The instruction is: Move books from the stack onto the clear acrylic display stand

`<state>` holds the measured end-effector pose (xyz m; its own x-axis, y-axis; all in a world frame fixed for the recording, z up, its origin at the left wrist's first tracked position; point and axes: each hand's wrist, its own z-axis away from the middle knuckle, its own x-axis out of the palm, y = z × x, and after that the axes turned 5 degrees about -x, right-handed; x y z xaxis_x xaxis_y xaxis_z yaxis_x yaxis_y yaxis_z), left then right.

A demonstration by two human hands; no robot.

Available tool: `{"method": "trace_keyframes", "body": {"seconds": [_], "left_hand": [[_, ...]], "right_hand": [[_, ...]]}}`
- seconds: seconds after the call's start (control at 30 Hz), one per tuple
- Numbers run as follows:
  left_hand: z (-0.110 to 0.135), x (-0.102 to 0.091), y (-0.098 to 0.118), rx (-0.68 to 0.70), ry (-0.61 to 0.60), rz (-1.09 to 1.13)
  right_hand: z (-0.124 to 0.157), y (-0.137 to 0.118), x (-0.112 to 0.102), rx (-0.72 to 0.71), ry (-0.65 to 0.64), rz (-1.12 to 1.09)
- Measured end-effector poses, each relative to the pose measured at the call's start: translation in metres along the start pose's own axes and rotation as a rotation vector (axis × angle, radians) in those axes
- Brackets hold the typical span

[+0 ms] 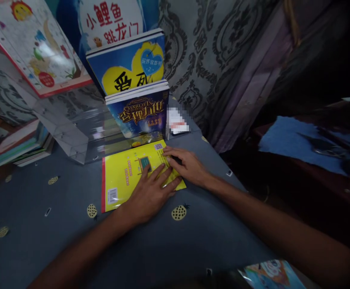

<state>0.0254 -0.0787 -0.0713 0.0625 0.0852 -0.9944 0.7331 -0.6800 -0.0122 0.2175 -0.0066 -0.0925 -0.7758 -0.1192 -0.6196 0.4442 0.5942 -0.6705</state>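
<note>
A yellow book [123, 172] with a red spine lies flat on the blue-grey cloth [42, 224], back cover up. My left hand [150, 192] rests flat on its lower right part, fingers stretched out. Over the book's right edge lies my right hand [187, 164], fingers extended and pressed on the cover, partly overlapping the left fingers. Neither hand grips anything.
A clear acrylic stand [81, 132] behind the yellow book holds a dark blue book [138, 110] and a blue-and-yellow book [126, 60] upright. A stack of books [21, 144] lies at the left. Patterned curtain [217, 56] hangs behind; a dark gap lies beyond the right edge.
</note>
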Motion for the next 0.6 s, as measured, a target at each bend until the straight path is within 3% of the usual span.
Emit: {"method": "trace_keyframes", "body": {"seconds": [0.23,0.33,0.47,0.6], "left_hand": [[0.003,-0.002,-0.003,-0.003,-0.032,0.054],[0.015,-0.004,-0.015,-0.039,-0.046,0.096],[0.047,-0.004,-0.058,-0.174,-0.02,0.124],[0.084,-0.005,-0.116,-0.43,0.098,0.146]], "right_hand": [[0.002,0.004,0.005,-0.073,-0.032,0.118],[0.003,0.005,0.007,-0.113,-0.043,0.171],[0.004,0.006,0.008,-0.155,-0.062,0.234],[0.004,0.006,0.008,-0.196,-0.09,0.328]]}}
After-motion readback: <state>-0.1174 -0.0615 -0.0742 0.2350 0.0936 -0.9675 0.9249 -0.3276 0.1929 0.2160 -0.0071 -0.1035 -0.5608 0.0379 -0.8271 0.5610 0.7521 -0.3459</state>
